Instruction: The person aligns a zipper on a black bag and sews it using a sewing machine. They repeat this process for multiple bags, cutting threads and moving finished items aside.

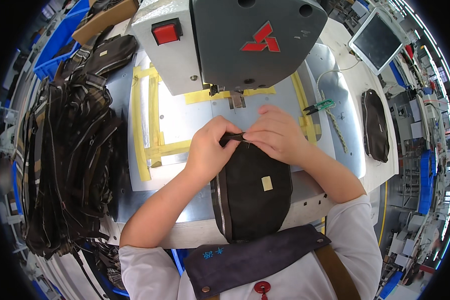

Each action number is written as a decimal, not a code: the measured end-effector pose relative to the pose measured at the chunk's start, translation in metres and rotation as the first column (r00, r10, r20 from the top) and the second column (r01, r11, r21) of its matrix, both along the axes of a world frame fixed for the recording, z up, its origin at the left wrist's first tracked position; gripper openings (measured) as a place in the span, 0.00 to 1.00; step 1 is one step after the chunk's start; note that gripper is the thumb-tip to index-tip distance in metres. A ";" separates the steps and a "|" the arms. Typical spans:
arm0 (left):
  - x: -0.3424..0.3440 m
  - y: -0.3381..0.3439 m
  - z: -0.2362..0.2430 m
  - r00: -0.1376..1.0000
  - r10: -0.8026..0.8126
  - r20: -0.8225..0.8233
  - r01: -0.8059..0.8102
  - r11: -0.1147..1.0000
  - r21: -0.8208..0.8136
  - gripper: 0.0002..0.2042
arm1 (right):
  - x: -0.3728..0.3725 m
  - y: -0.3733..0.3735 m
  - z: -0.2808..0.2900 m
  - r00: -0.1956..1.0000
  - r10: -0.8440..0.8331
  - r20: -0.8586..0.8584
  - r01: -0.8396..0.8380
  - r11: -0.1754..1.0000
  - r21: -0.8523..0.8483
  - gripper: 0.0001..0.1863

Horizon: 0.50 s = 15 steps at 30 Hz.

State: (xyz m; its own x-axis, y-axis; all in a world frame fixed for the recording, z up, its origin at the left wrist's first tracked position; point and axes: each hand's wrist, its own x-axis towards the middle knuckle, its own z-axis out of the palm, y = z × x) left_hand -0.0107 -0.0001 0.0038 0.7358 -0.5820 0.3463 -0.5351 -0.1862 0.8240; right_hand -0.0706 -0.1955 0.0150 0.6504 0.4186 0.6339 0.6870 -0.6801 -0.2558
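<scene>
A dark zippered fabric pouch (252,192) hangs over the near edge of the sewing machine's metal table, with a silver zipper down its left side and a small pale yellow patch on its front. My left hand (210,147) pinches the pouch's top end between thumb and fingers. Close beside it, my right hand (276,135) pinches the same end, its fingertips meeting the left ones. A narrow folded bit of the fabric shows between both hands. Just beyond them is the head of the sewing machine (255,45), its needle area above the plate.
A heap of dark and plaid zippered pieces (67,160) lies at the left. Yellow tape (172,149) marks the metal plate. Green-handled thread snips (320,106) lie on the right, with another dark pouch (375,125) farther right. A screen (378,40) stands at the upper right, a blue bin (55,57) at the upper left.
</scene>
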 end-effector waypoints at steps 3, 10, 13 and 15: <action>-0.002 -0.001 0.003 0.998 -0.025 0.060 0.025 1.000 0.006 0.08 | -0.005 -0.001 0.000 0.987 0.012 0.158 0.007 0.993 -0.121 0.10; 0.007 -0.001 0.001 0.996 -0.080 -0.046 0.084 0.993 0.080 0.06 | -0.004 0.005 0.004 0.881 -0.116 -0.458 0.231 0.952 0.204 0.07; 0.010 0.000 0.002 0.973 -0.110 -0.201 0.135 0.984 0.114 0.08 | -0.001 0.005 0.005 0.726 -0.030 -0.687 0.346 0.879 0.327 0.08; 0.011 0.000 0.002 0.950 -0.112 -0.293 0.156 0.979 0.129 0.09 | 0.001 0.002 0.001 0.663 0.054 -0.747 0.378 0.837 0.395 0.10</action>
State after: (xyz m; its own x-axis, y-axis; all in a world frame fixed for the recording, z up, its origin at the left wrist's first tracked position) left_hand 0.0008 -0.0003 0.0063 0.7023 -0.7109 0.0376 -0.3128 -0.2607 0.9133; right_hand -0.0695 -0.1930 0.0157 0.9990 0.0400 0.0185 0.0328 -0.3932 -0.9189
